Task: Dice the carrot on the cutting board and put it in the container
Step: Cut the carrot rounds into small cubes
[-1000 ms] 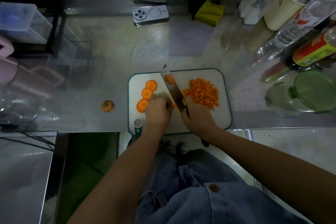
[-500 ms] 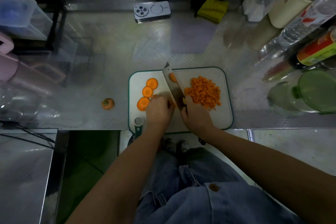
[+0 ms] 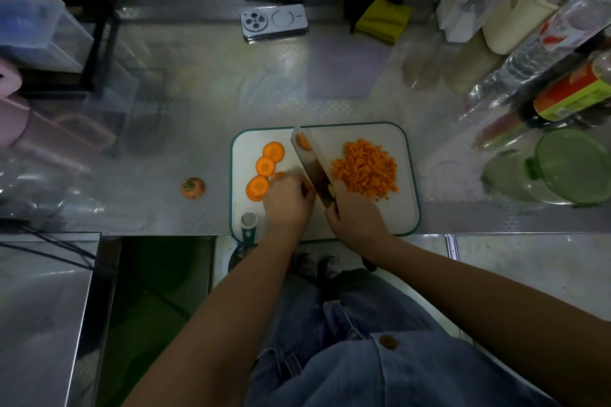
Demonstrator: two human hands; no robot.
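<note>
A white cutting board (image 3: 403,208) with a green rim lies at the counter's front edge. Three round carrot slices (image 3: 265,166) lie on its left part and a heap of diced carrot (image 3: 365,169) on its right. My right hand (image 3: 358,221) grips the handle of a cleaver (image 3: 312,168), whose blade runs across the board's middle with a carrot piece stuck near its tip. My left hand (image 3: 287,200), fingers curled, holds a carrot piece down just left of the blade; most of that piece is hidden. A clear container with a green lid (image 3: 575,165) stands to the right of the board.
A carrot top (image 3: 192,188) lies on the steel counter left of the board. A phone (image 3: 274,22) and a yellow cloth (image 3: 383,20) lie at the back. Bottles and jars (image 3: 562,76) crowd the right side. Clear and pink boxes (image 3: 39,33) stand at the left.
The knife blade and both hands stay over the board's middle, shifting only slightly. The carrot slices and the diced heap have not moved.
</note>
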